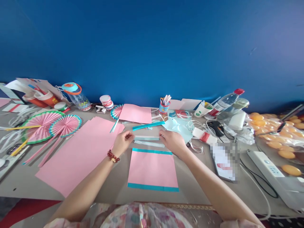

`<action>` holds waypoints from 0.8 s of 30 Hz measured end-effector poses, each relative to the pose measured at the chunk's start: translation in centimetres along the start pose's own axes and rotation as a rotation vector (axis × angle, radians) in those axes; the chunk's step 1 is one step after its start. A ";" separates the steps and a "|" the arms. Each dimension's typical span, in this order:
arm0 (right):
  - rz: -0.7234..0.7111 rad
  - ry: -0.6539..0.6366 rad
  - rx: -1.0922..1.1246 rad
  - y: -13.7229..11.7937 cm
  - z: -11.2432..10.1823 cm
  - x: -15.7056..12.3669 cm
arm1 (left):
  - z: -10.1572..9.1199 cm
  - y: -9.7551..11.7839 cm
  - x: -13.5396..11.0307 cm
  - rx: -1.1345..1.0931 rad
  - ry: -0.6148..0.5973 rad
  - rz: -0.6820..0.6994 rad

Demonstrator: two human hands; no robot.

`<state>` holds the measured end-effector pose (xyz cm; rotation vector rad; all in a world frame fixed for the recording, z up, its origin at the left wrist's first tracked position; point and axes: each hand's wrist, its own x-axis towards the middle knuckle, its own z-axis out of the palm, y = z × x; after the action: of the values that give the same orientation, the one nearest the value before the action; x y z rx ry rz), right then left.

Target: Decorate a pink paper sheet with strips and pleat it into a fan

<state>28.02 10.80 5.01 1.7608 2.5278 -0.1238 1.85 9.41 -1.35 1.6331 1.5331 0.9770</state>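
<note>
Between my two hands stretches a pale blue-white paper strip (146, 138). My left hand (123, 142) pinches its left end, a beaded bracelet on the wrist. At the opposite end, my right hand (174, 142) has its fingers closed on the strip. Just below, a second pale strip (149, 144) runs almost parallel. Closer to me lies a pink paper sheet (153, 167) with a blue band along its far and near edges. Beyond my hands are bright blue folded strips (148, 125).
Large pink sheets (83, 148) lie left, beside pleated paper fans (65, 125). Farther back stand a cup of sticks (164, 107), a drink bottle (77, 98) and a plastic bottle (225, 103). On the right are a phone (224, 163), cables and a power strip (268, 163).
</note>
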 end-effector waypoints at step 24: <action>-0.023 -0.155 -0.183 -2.5 -0.1 1.1 | -0.8 -0.9 -0.7 0.196 0.026 0.052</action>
<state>25.33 10.97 5.12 1.5901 2.3679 -0.0267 0.69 8.77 -1.81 1.8098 1.6548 0.9017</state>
